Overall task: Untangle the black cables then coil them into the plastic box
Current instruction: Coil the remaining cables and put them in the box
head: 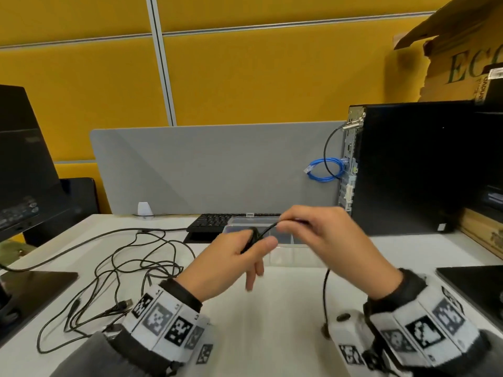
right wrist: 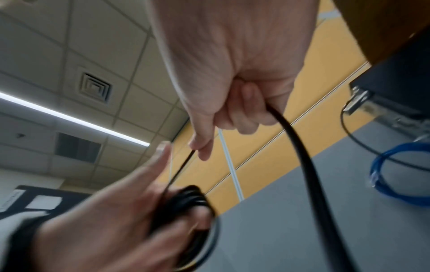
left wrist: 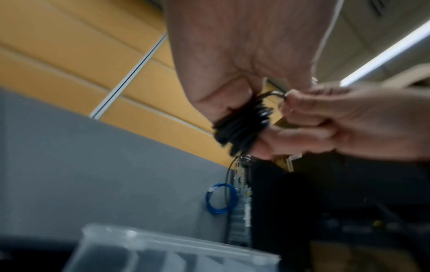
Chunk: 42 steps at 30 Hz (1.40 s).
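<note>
My left hand [head: 239, 251] is raised over the desk with a small coil of black cable [left wrist: 242, 125] wound round its fingers and its thumb pressed against it; the same coil [right wrist: 186, 202] shows in the right wrist view. My right hand [head: 304, 227] pinches the same cable [right wrist: 181, 165] just right of the coil, and the free length [head: 325, 295] hangs down from its fist. The clear plastic box [head: 288, 257] stands on the desk right behind both hands. A loose tangle of black cables [head: 128, 270] lies on the desk to the left.
A black keyboard [head: 215, 221] lies behind the box. A black computer tower [head: 408, 170] stands at the right, with a blue cable loop [head: 324, 170] beside it. A monitor [head: 24, 164] stands at the left and a grey divider [head: 206, 170] at the back.
</note>
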Each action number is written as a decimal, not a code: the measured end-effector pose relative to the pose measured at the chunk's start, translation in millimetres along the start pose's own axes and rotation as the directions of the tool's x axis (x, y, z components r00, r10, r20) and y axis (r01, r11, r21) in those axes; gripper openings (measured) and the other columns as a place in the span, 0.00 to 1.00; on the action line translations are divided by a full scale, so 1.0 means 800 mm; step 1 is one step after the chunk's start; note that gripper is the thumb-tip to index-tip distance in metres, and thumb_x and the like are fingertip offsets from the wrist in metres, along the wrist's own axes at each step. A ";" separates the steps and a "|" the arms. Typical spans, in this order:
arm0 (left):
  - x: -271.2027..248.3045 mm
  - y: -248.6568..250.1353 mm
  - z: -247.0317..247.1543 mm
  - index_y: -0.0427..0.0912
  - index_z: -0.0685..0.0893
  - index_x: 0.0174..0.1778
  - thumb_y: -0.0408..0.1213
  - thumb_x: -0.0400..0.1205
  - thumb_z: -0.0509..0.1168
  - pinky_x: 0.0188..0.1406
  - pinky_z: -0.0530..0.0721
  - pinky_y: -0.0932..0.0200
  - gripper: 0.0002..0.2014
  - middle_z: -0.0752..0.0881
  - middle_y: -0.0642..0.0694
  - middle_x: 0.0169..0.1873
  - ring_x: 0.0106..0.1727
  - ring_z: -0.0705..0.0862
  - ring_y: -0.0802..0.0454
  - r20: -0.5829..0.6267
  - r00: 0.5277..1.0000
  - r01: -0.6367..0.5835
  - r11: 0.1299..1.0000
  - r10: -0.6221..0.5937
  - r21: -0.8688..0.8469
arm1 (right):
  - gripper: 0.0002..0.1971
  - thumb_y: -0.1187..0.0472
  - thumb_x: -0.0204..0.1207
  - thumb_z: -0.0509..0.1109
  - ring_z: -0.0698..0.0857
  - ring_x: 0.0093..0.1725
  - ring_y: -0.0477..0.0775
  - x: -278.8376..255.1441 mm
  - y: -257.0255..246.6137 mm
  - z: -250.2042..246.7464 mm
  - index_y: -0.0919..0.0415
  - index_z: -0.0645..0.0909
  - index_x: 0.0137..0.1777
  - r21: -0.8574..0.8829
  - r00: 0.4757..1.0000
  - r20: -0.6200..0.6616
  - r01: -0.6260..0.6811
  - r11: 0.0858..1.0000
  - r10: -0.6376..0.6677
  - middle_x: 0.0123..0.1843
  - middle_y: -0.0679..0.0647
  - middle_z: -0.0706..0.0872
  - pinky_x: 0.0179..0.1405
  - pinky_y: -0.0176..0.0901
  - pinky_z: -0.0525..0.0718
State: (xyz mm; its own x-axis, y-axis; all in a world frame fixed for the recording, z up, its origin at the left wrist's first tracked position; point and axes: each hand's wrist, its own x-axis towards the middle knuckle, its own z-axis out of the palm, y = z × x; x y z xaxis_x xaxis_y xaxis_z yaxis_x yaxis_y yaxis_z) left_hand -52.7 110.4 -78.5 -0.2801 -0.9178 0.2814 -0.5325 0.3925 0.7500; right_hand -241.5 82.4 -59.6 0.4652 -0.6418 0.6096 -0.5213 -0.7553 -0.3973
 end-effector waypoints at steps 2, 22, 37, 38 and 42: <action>-0.007 0.015 0.004 0.39 0.81 0.37 0.54 0.78 0.59 0.35 0.79 0.61 0.20 0.83 0.45 0.21 0.17 0.78 0.55 0.200 0.980 0.034 0.959 0.024 -0.281 | 0.13 0.43 0.76 0.61 0.85 0.42 0.40 0.008 0.012 0.001 0.46 0.85 0.47 0.066 0.999 -0.023 -0.042 0.997 0.044 0.39 0.40 0.87 0.45 0.46 0.84; 0.024 -0.015 0.023 0.43 0.84 0.54 0.50 0.85 0.52 0.56 0.79 0.68 0.19 0.91 0.55 0.43 0.54 0.85 0.63 -0.545 0.834 -0.197 0.879 -0.083 -0.435 | 0.14 0.52 0.83 0.59 0.66 0.20 0.42 -0.010 -0.008 0.044 0.55 0.85 0.45 0.327 0.901 0.401 -0.307 0.894 0.163 0.20 0.43 0.67 0.22 0.28 0.63; 0.000 -0.004 0.022 0.41 0.78 0.28 0.44 0.79 0.64 0.29 0.79 0.67 0.16 0.72 0.51 0.15 0.12 0.66 0.61 0.067 0.991 0.122 0.585 -0.115 -0.802 | 0.16 0.44 0.78 0.57 0.69 0.23 0.39 -0.007 -0.010 0.026 0.55 0.79 0.46 0.532 0.910 0.387 -0.354 0.769 0.150 0.28 0.47 0.75 0.22 0.27 0.66; 0.003 -0.009 0.023 0.38 0.77 0.30 0.44 0.78 0.65 0.29 0.79 0.68 0.15 0.72 0.50 0.15 0.14 0.69 0.60 0.045 0.986 0.134 0.595 -0.163 -0.792 | 0.13 0.46 0.78 0.61 0.73 0.27 0.38 -0.007 -0.006 0.029 0.54 0.80 0.48 0.458 0.919 0.362 -0.319 0.830 0.153 0.31 0.45 0.77 0.27 0.28 0.69; 0.007 -0.020 0.024 0.41 0.80 0.29 0.46 0.73 0.64 0.31 0.78 0.70 0.13 0.73 0.49 0.18 0.24 0.74 0.56 -0.057 0.979 0.121 0.783 -0.196 -0.611 | 0.10 0.48 0.79 0.64 0.69 0.28 0.39 -0.006 0.004 0.044 0.53 0.80 0.51 0.337 0.914 0.326 -0.350 0.874 0.241 0.31 0.49 0.74 0.28 0.31 0.66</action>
State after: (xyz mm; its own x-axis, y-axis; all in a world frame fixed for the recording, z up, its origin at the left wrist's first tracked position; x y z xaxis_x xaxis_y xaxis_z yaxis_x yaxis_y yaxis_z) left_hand -60.7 100.1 -100.5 -0.1240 -0.9789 0.1624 0.0370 0.1590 0.9866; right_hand -219.9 78.8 -88.3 0.5328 -0.8121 0.2382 -0.3778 -0.4801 -0.7917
